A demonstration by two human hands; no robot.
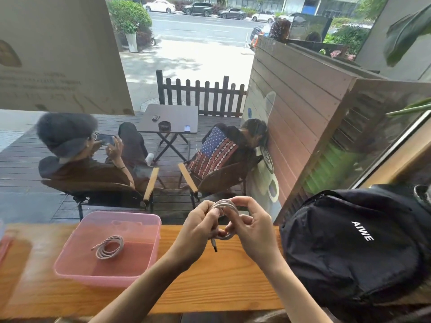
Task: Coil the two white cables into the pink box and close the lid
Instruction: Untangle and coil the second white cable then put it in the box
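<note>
Wooden worktop (210,287) ran beside a window. We gripped the second coiled cable (225,207) with left hand (198,229) and right hand (254,231) together, just right of the open pink box (149,248) holding the first cable (109,247); a black backpack (345,248) crowded the right.

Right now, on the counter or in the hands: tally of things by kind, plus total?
White cables: 2, one coiled in the pink box, one being coiled between the left hand and right hand
Pink boxes: 1, open
Black backpacks: 1
Total: 4
</note>
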